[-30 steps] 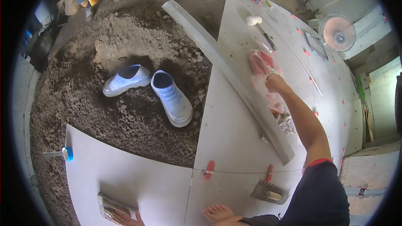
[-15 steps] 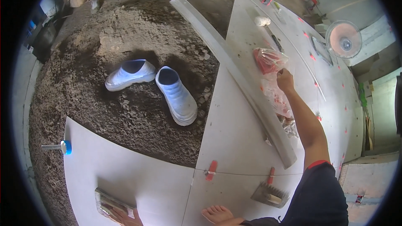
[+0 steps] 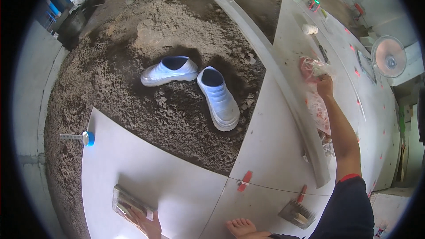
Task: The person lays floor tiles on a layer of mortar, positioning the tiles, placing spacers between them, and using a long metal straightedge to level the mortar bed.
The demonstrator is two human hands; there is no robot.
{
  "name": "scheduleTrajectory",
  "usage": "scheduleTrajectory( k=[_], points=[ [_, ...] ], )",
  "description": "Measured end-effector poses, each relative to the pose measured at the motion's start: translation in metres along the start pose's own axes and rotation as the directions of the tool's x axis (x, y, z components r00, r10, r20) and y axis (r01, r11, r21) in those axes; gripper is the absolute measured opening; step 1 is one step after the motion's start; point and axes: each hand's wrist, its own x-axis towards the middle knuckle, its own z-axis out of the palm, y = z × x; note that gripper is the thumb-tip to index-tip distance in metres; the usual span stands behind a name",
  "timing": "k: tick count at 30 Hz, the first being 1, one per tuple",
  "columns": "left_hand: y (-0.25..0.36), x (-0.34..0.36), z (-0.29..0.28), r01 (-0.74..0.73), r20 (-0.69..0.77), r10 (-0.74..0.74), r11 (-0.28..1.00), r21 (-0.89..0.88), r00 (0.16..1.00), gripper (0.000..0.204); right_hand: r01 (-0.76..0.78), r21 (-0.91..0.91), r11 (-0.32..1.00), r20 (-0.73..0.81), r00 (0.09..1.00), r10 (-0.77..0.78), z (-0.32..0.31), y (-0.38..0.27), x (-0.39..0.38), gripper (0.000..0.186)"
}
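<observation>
My right hand [image 3: 325, 86] is closed on the gathered top of a clear plastic bag [image 3: 318, 114] with red pieces inside, lying on the pale tiles. Another bag with red contents [image 3: 309, 68] lies against its far side. At the lower left, my left hand [image 3: 145, 224] rests with its fingers apart on a rectangular flat-bladed hand tool [image 3: 127, 201], which lies on a large pale tile [image 3: 177, 194]. The fingers partly hide the tool's handle.
A long grey bar [image 3: 279, 75] lies across the tile edge. Pale slip-on shoes [image 3: 219, 99] stand on rough mortar [image 3: 177, 119]. Near my bare foot are a notched trowel [image 3: 294, 212] and red wedges [image 3: 245, 181]. A tape measure [image 3: 90, 138] sits at the left tile corner; a fan [image 3: 388, 56] stands right.
The whole view has swung, so everything sits farther right in the picture. My right hand keeps hold of the bag, and more of my left hand shows on the flat tool.
</observation>
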Motion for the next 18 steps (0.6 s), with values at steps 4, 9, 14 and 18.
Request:
scheduleTrajectory(
  k=[4,9,14,18],
  points=[
    [-0.005,0.000,-0.003,0.021,0.000,-0.021,0.998,-0.057,1.000,0.099,-0.322,-0.129,0.938,0.141,0.930,0.338,0.031,0.013,0.018,0.025],
    [0.010,0.006,0.017,-0.042,0.001,0.043,0.994,-0.104,0.999,0.099,-0.101,-0.167,0.981,0.169,0.977,0.129,0.035,0.093,0.035,0.036],
    [-0.009,-0.003,-0.004,-0.029,-0.006,0.029,0.999,-0.022,1.000,0.100,-0.334,-0.338,0.880,0.307,0.844,0.439,0.037,-0.018,-0.003,0.040],
    [-0.015,-0.003,0.001,-0.019,0.054,0.024,0.995,-0.097,0.998,0.100,-0.303,-0.175,0.937,0.161,0.930,0.331,0.036,-0.010,-0.013,0.045]
  ],
)
